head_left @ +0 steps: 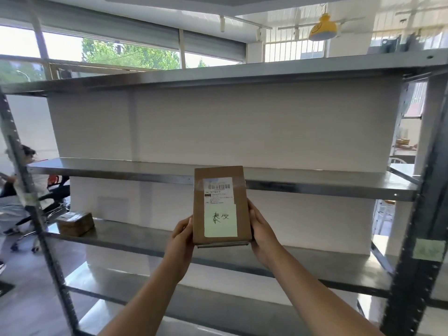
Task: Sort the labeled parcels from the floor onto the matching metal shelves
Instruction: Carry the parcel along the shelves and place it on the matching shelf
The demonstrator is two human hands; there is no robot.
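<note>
I hold a flat brown cardboard parcel (221,207) upright in front of the metal shelf unit (315,187). It carries a white shipping label with a barcode and a pale green note with handwritten characters. My left hand (182,235) grips its lower left edge and my right hand (260,229) its right edge. The parcel hangs between the middle shelf and the shelf below it (135,235). A pale green label (428,249) sticks on the right upright, and another on the left upright (29,198).
A second brown parcel (75,223) lies at the left end of the lower shelf. A person sits on a wheeled office chair (31,214) beyond the left upright. White wall panels back the shelves; windows run above.
</note>
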